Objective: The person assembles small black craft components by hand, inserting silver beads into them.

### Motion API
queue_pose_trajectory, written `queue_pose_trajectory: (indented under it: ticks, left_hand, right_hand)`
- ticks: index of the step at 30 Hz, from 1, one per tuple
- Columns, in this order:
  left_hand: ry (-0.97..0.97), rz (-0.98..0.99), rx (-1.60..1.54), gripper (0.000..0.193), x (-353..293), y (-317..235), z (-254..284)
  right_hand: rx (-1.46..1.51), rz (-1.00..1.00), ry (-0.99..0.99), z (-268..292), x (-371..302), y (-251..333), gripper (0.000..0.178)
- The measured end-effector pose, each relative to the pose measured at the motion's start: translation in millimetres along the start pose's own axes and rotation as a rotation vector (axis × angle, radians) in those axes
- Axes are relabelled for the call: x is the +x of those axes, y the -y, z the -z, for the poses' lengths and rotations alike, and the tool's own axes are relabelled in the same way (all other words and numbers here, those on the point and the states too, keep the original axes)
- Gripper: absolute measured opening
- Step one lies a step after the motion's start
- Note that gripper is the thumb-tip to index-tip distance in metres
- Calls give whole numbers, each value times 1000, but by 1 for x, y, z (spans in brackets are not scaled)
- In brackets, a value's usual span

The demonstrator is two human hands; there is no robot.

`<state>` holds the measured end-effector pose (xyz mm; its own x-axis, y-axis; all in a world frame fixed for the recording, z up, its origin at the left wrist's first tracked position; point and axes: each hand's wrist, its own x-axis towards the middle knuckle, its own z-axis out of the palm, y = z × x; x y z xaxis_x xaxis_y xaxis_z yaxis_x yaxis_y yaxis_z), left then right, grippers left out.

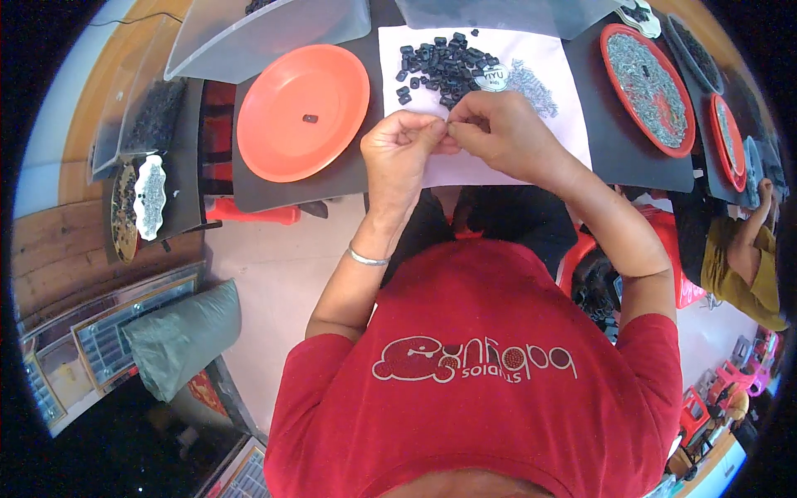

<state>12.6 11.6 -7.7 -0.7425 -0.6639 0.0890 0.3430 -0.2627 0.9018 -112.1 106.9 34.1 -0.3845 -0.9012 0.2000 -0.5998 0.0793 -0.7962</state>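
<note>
My left hand and my right hand meet fingertip to fingertip over a white sheet on the dark table. Both are closed in a pinch; whatever lies between the fingers is too small and too covered to make out. Just beyond them is a pile of small black plastic pieces. To its right, small silvery metal parts lie in a loose heap, with a round white disc between the two piles. A single small dark piece sits on the orange-red plate to the left.
At the right, a red plate holds many silvery metal parts. Translucent plastic bins stand along the far side. A white scalloped dish is at far left. Another person's arm shows at the right edge.
</note>
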Motion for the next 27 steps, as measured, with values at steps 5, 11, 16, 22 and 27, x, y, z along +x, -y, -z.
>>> queue_pose_trajectory:
  ticks: [5,11,16,22,27]
  left_hand:
    - [112,59,-72,4,-3,0,8]
    - [169,60,-58,5,-4,-2,8]
    - [169,34,-16,6,-2,0,8]
    - [137,37,-41,4,-2,-2,7]
    - [47,95,-247,7,0,0,7]
  right_hand:
    - [423,-208,324,14,-3,-9,14]
    - [499,-253,338,9,-3,-16,11]
    - [318,-217,218,4,-5,-12,7]
    - [317,-196,155,0,-6,-11,9]
    - [368,-143,90,-2,-7,-2,10]
